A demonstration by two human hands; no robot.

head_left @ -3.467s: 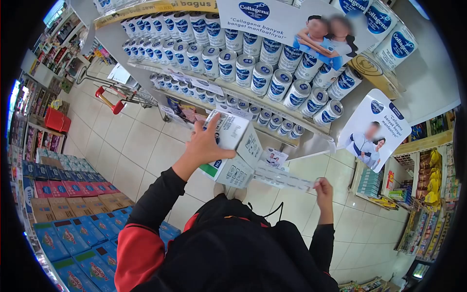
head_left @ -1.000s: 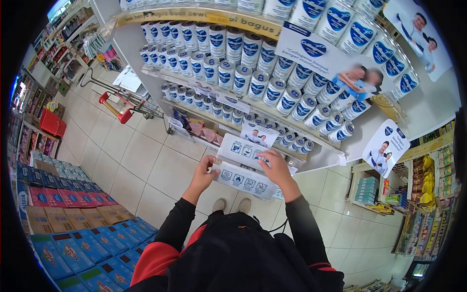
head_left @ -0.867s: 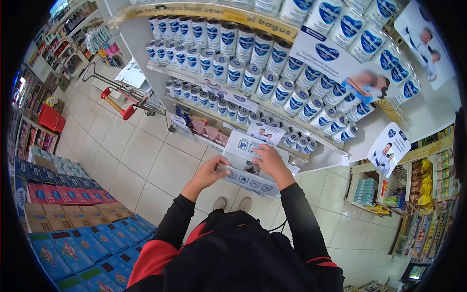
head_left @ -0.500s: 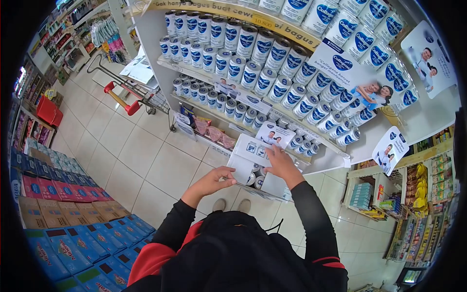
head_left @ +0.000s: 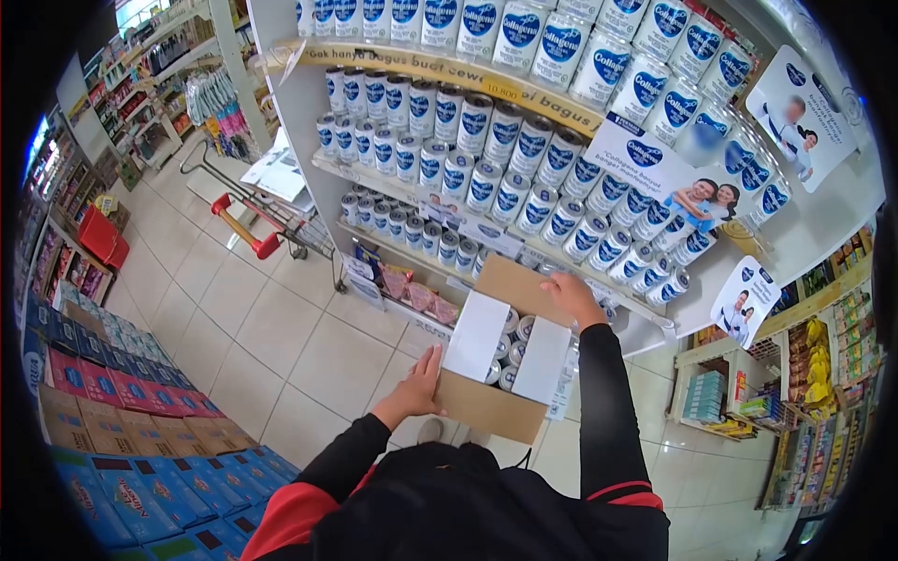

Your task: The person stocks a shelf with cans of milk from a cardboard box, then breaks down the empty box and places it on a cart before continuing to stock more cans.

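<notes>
A cardboard carton point(head_left: 491, 409) stands in front of the shelf with its brown near and far flaps spread out. White inner flaps flank the opening, where several silver-topped cans point(head_left: 506, 353) show. Against the carton's left side lies my left hand point(head_left: 418, 385), fingers stretched out and thumb by the near flap. At the right edge of the far flap point(head_left: 517, 283), my right hand point(head_left: 572, 297) has its fingers bent over the cardboard. White cans with blue heart labels point(head_left: 513, 194) fill the shelf tiers beyond.
A shopping cart with a red and yellow handle point(head_left: 245, 229) stands at left. Stacked blue cartons point(head_left: 140, 496) line the lower left. A printed sign point(head_left: 655, 178) juts from the shelf, and a snack rack point(head_left: 725, 393) stands at right. Pale tiles cover the floor point(head_left: 281, 327).
The carton's near and far flaps are now folded outward, showing more cans. My left hand has moved left and down to the carton's side; my right hand has shifted right along the far flap.
</notes>
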